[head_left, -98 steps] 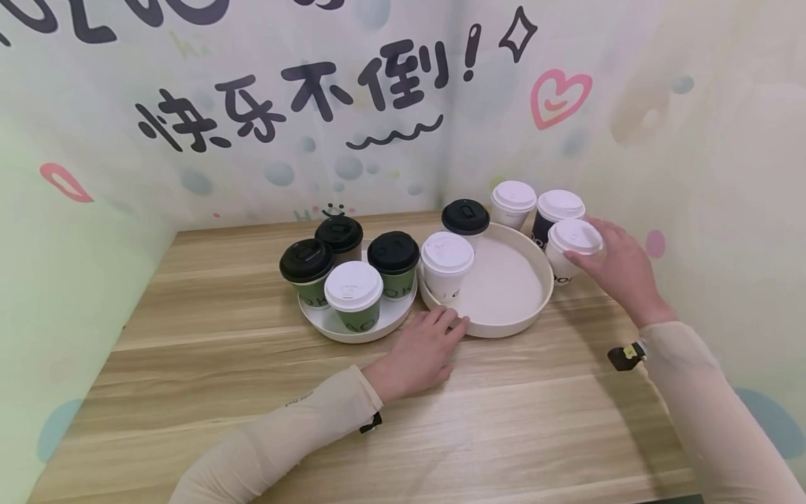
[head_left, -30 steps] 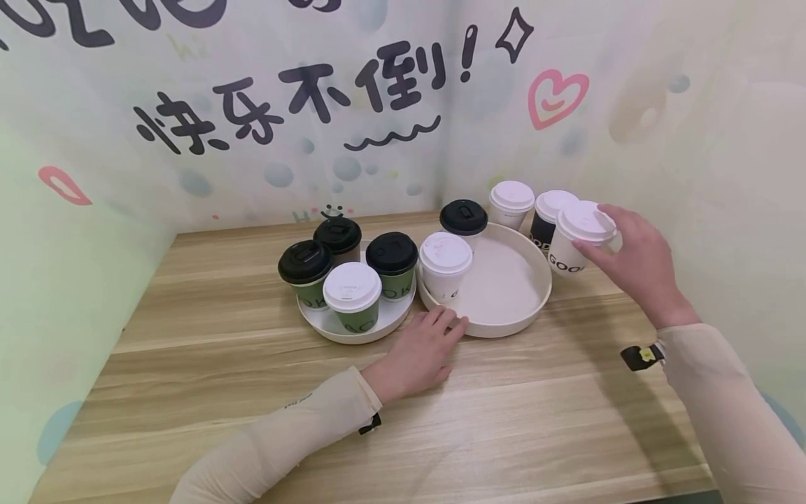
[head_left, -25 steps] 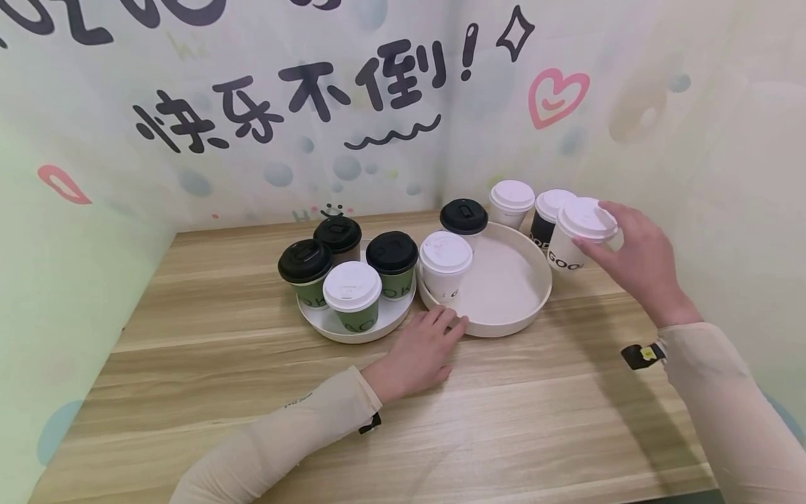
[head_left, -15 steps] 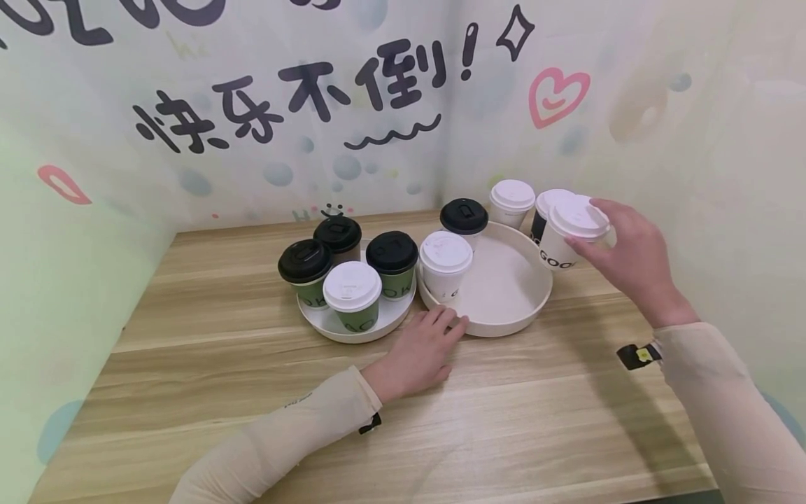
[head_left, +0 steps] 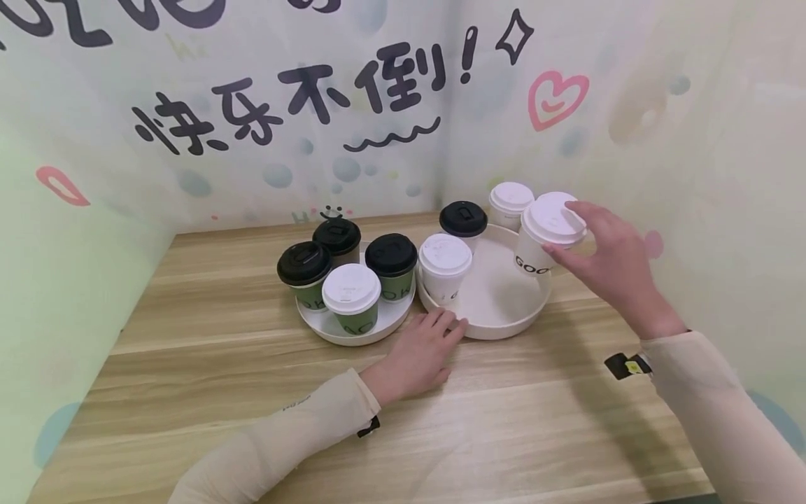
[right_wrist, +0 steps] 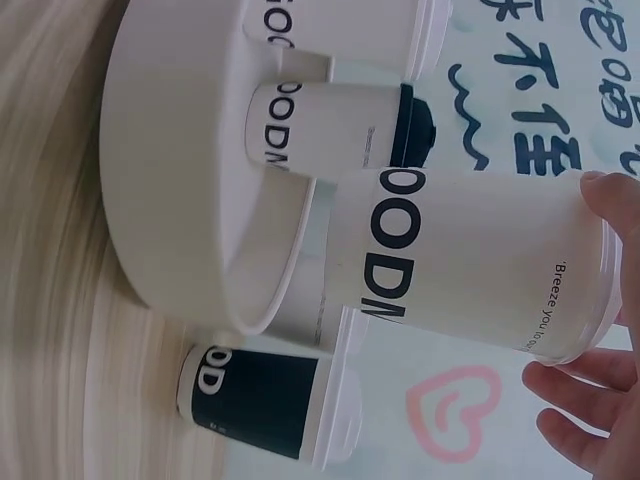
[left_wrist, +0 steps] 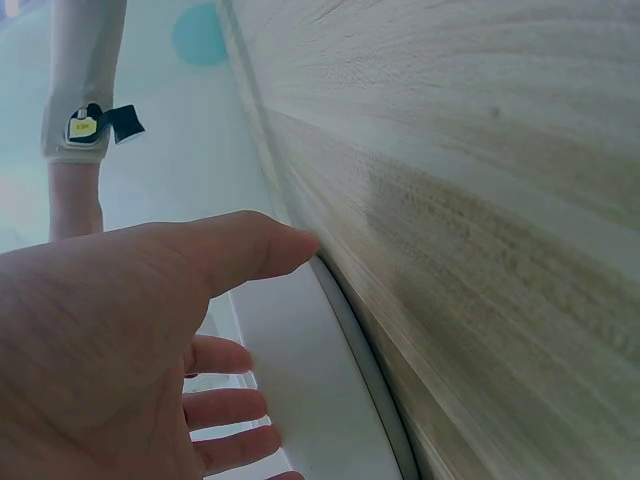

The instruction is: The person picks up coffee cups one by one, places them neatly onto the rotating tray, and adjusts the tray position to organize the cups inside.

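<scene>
In the head view my right hand grips a white paper coffee cup by its white lid. The cup is held up over the right part of a round cream tray. The right wrist view shows this white cup apart from the tray wall, thumb and fingers at its lid. My left hand touches the tray's front rim with relaxed fingers; its thumb extends beside the wall. Standing in the tray's left part are a white-lidded cup and a black-lidded cup.
On the left a smaller white plate carries several lidded cups, including a green one with a white lid. Behind the tray stands another white cup. A black cup, hidden in the head view, stands beside the tray. A printed curtain rises behind.
My right hand has lifted the white cup from the table right of the tray and carried it left, over the tray. The black cup behind is now covered. My left hand stays put.
</scene>
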### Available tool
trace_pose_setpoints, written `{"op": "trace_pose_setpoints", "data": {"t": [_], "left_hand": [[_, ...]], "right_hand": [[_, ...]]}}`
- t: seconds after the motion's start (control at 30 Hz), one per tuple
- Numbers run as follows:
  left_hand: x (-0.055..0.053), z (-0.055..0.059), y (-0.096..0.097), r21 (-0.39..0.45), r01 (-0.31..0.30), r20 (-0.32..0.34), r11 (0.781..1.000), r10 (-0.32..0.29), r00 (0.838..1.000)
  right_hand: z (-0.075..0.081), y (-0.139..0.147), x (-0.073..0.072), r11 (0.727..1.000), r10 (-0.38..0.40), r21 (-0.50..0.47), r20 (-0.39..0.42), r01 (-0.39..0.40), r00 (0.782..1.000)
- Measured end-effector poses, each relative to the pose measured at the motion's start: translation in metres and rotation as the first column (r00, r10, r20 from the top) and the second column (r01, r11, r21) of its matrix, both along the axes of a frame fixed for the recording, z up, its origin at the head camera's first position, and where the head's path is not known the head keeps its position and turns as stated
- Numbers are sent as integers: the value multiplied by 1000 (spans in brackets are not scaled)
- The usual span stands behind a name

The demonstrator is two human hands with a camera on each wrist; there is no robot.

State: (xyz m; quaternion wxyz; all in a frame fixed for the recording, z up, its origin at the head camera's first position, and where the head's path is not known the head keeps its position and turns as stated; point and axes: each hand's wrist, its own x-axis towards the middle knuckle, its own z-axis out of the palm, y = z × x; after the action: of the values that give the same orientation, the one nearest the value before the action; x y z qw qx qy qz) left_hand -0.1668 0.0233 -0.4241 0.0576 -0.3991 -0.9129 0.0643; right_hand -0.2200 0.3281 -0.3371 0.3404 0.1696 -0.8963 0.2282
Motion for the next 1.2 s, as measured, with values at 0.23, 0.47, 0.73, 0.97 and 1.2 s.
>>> {"op": "trace_pose_setpoints", "data": {"t": [0.23, 0.47, 0.73, 0.97, 1.2], "left_hand": [[1, 0, 0, 2, -6, -1, 1000, 6, 1000], [-1, -1, -1, 12, 2, -21, 1000, -2, 1000], [0, -3, -1, 27, 11, -29, 1000, -11, 1000], [0, -5, -2, 25, 10, -35, 1000, -9, 999], [-1, -6, -2, 35, 14, -43, 999, -12, 999]], "right_hand": [[2, -19, 7, 997, 79, 20, -17, -79, 997], [-1, -30, 12, 990, 121, 73, -5, -120, 993], [-17, -44, 16, 978, 191, 88, -39, -187, 981], [-31, -48, 23, 979, 195, 61, 11, -196, 981], [-45, -48, 25, 982, 182, 46, 42, -184, 982]]}}
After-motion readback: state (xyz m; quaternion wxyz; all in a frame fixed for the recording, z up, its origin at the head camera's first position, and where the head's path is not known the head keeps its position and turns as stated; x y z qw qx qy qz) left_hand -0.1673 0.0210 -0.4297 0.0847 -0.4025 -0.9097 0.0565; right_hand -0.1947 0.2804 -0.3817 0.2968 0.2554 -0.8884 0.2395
